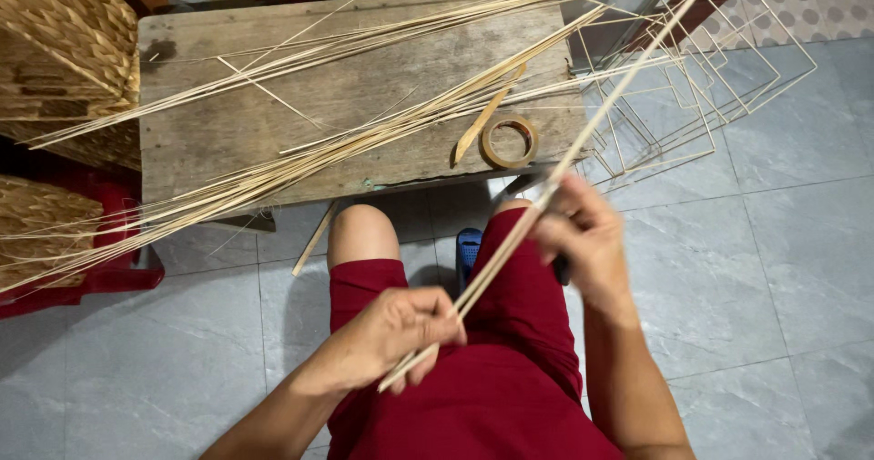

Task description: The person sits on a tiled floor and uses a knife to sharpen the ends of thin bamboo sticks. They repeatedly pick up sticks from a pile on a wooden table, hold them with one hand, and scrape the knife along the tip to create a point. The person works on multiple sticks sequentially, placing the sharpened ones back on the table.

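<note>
Left hand point(396, 328) is closed round a long bamboo strip point(537, 205); right hand point(583, 237) pinches it with a knife toward one o'clock, apparently shaving. Steady lengthwise strokes seem needed.

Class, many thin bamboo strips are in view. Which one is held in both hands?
The long strip running diagonally over the lap: the left hand grips its lower end, the right hand holds it higher. The other strips lie untouched on the wooden table.

One wooden table point(273, 132), one tape roll point(509, 142), two hands, two woven baskets, many bamboo strips point(300, 164).
</note>
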